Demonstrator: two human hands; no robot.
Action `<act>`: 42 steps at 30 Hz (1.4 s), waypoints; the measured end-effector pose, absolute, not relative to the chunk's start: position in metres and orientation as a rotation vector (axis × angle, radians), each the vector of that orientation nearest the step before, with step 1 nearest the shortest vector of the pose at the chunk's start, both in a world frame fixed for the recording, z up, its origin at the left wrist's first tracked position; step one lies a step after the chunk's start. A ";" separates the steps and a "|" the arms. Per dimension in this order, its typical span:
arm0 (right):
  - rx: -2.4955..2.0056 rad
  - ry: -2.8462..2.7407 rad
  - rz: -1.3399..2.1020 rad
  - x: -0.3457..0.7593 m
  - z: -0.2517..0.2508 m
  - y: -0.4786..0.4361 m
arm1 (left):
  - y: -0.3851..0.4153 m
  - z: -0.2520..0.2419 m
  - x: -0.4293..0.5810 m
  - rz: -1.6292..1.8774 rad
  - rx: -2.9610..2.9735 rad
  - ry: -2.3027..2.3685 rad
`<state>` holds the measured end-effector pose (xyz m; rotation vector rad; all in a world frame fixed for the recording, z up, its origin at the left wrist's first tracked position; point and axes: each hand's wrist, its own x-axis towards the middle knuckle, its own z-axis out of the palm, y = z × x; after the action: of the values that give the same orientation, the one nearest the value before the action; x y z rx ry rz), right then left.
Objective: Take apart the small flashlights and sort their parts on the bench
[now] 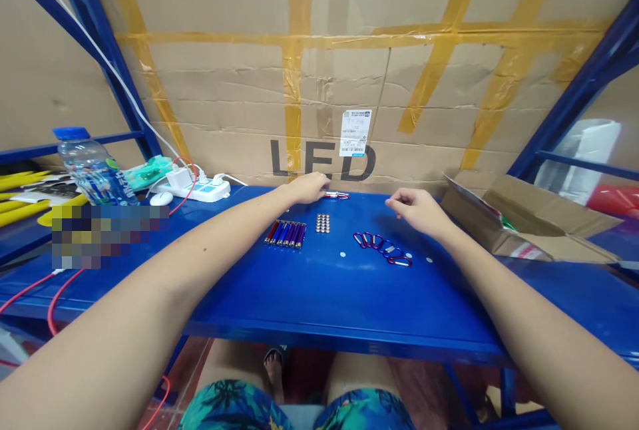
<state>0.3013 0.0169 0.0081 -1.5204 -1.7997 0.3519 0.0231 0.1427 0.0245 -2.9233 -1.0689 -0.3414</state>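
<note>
Seven flashlights (pixel 285 234), one button-cell cluster (pixel 323 222), six carabiners (pixel 382 248) on my bench (pixel 349 307); left hand (pixel 309 188) curled against an eighth flashlight (pixel 337 196), grip unclear; right hand (pixel 417 212) half-open, empty.

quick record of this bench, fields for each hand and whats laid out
left hand: at the small red-and-silver item
right hand: empty, nearest the coloured carabiners
surface: blue metal shelf
laid out: row of small metal torches, silver button cells
further left: power strip, water bottle
</note>
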 end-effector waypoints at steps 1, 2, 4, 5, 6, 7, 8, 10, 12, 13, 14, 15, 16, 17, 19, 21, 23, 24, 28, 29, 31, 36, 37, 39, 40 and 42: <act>-1.528 -1.806 0.357 0.301 0.009 0.016 | 0.146 0.022 0.025 -0.342 -2.922 -1.068; -1.535 -1.809 0.361 0.301 0.010 0.014 | 0.149 0.019 0.027 -0.338 -2.917 -1.069; -1.548 -1.804 0.363 0.300 0.012 0.013 | 0.153 0.014 0.027 -0.322 -2.928 -1.079; -1.554 -1.800 0.361 0.299 0.013 0.012 | 0.154 0.012 0.026 -0.317 -2.941 -1.084; -1.561 -1.798 0.359 0.298 0.014 0.012 | 0.155 0.011 0.026 -0.315 -2.954 -1.092; -1.569 -1.796 0.358 0.298 0.014 0.011 | 0.155 0.011 0.025 -0.317 -2.965 -1.103; -1.575 -1.796 0.359 0.297 0.015 0.011 | 0.155 0.010 0.025 -0.319 -2.973 -1.117; -1.577 -1.797 0.364 0.296 0.016 0.010 | 0.153 0.010 0.026 -0.318 -2.978 -1.156; -1.576 -1.797 0.372 0.295 0.016 0.009 | 0.150 0.011 0.028 -0.309 -2.969 -1.205; -1.576 -1.796 0.375 0.294 0.016 0.009 | 0.149 0.011 0.030 -0.305 -2.960 -1.231; -1.576 -1.796 0.375 0.294 0.016 0.008 | 0.148 0.011 0.031 -0.302 -2.948 -1.256; -1.577 -1.797 0.372 0.294 0.016 0.008 | 0.148 0.011 0.032 -0.301 -2.932 -1.283; -1.575 -1.799 0.368 0.294 0.016 0.008 | 0.147 0.011 0.033 -0.298 -2.915 -1.307; -1.571 -1.802 0.365 0.295 0.016 0.008 | 0.147 0.012 0.033 -0.290 -2.900 -1.325; -1.555 -1.818 0.364 0.295 0.015 0.008 | 0.147 0.014 0.034 -0.248 -2.882 -1.338; -1.541 -1.841 0.368 0.296 0.015 0.008 | 0.145 0.016 0.033 -0.176 -2.887 -1.319; -1.538 -1.863 0.367 0.295 0.016 0.009 | 0.143 0.018 0.032 -0.114 -2.898 -1.289; -1.541 -1.872 0.365 0.294 0.016 0.008 | 0.141 0.019 0.031 -0.097 -2.900 -1.278; -1.557 -1.889 0.364 0.292 0.018 0.006 | 0.131 0.024 0.024 -0.116 -2.901 -1.272; -1.562 -1.888 0.366 0.291 0.018 0.006 | 0.128 0.026 0.022 -0.138 -2.903 -1.275; -1.571 -1.887 0.364 0.291 0.018 0.005 | 0.121 0.031 0.016 -0.209 -2.910 -1.282; -1.506 -1.851 0.343 0.284 0.018 0.004 | 0.094 0.047 0.002 -0.746 -2.997 -1.296; -1.456 -1.825 0.355 0.280 0.018 0.003 | 0.087 0.050 0.000 -0.880 -2.983 -1.251; -1.313 -1.763 0.440 0.268 0.020 0.000 | 0.070 0.052 0.000 -1.093 -3.004 -1.126; -1.228 -1.735 0.516 0.260 0.021 -0.002 | 0.061 0.053 0.000 -1.168 -3.008 -1.051; -1.052 -1.709 0.704 0.245 0.022 -0.007 | 0.044 0.051 0.003 -1.220 -2.975 -0.892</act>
<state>0.2449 -0.0066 0.0223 -1.0516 -1.7094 0.7036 0.0032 0.0442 0.0511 -2.9749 -0.8920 -1.2204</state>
